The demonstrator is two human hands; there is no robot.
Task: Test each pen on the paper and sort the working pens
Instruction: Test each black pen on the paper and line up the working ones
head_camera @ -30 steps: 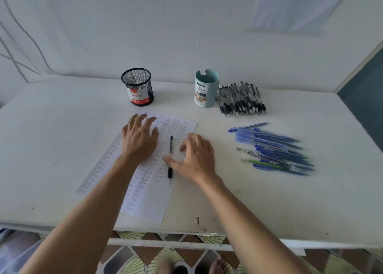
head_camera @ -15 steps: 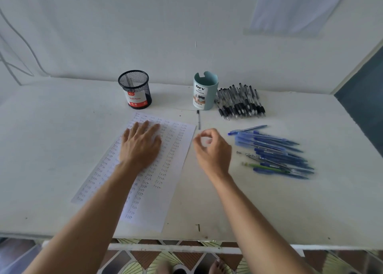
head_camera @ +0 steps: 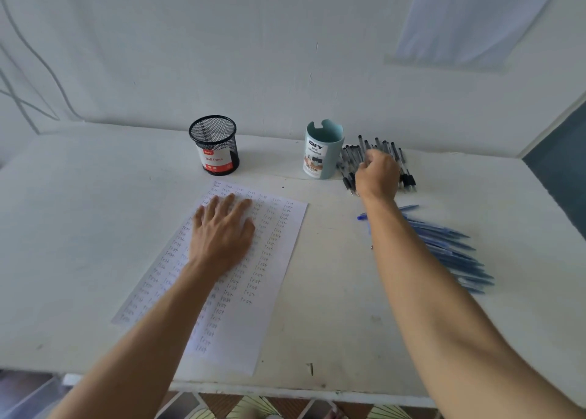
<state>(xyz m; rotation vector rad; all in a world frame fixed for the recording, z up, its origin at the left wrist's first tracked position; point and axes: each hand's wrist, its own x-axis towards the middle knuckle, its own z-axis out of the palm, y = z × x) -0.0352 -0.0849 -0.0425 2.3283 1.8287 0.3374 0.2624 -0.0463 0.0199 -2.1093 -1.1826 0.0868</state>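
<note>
A sheet of paper (head_camera: 279, 260) covered in rows of handwritten "test" lies on the white table (head_camera: 95, 228). My left hand (head_camera: 222, 228) rests flat on its upper part, fingers straight. My right hand (head_camera: 377, 177) reaches over the pile of black pens (head_camera: 407, 177) at the back, beside the teal cup (head_camera: 323, 152). Its fingers curl down onto the pile and are hidden behind the back of the hand, so any hold on a pen is unclear. A fan of blue pens (head_camera: 450, 250) lies to the right, partly under my right forearm.
A black mesh pen cup (head_camera: 214, 146) labelled "Ball Pens" stands at the back, left of the teal cup. A wall rises right behind both cups. The table's front edge (head_camera: 285, 390) runs along the bottom, with patterned floor below.
The black pen that lay on the paper is gone from it. My right hand left the paper and moved back and right to the black pen pile. My left hand stayed on the paper.
</note>
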